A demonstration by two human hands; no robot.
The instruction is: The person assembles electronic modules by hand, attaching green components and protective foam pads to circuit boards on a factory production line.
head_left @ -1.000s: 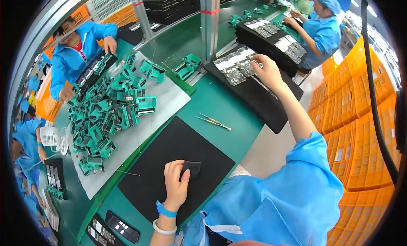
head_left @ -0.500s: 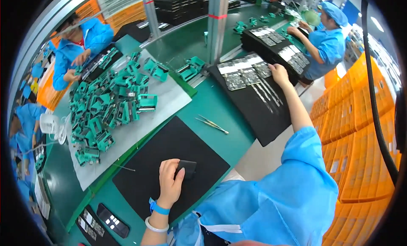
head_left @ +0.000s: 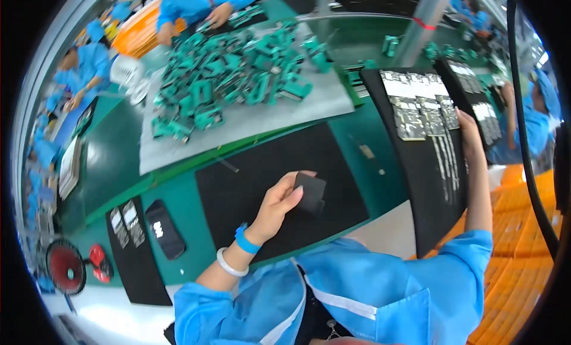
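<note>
Black part: a small flat dark rectangular piece [head_left: 310, 192] is being held just above the black mat [head_left: 250, 184], near the mat's middle right.
Left hand: the left hand [head_left: 279, 203] is gripping the piece by its near edge, thumb and fingers closed on it; a blue band and a white bangle are sitting on the wrist.
Right hand: the right hand [head_left: 467, 130] is reaching out to the long black tray [head_left: 431, 190] on the right, resting on its far part beside the rows of circuit boards [head_left: 416, 104]; whether its fingers are closed cannot be told.
Table: the green table [head_left: 178, 193] is carrying a grey sheet [head_left: 250, 122] heaped with teal parts [head_left: 232, 77], well apart from both hands.
Left edge: a dark phone-like device [head_left: 165, 228] is lying left of the mat.
Others: people in blue coats are working at the far side.
</note>
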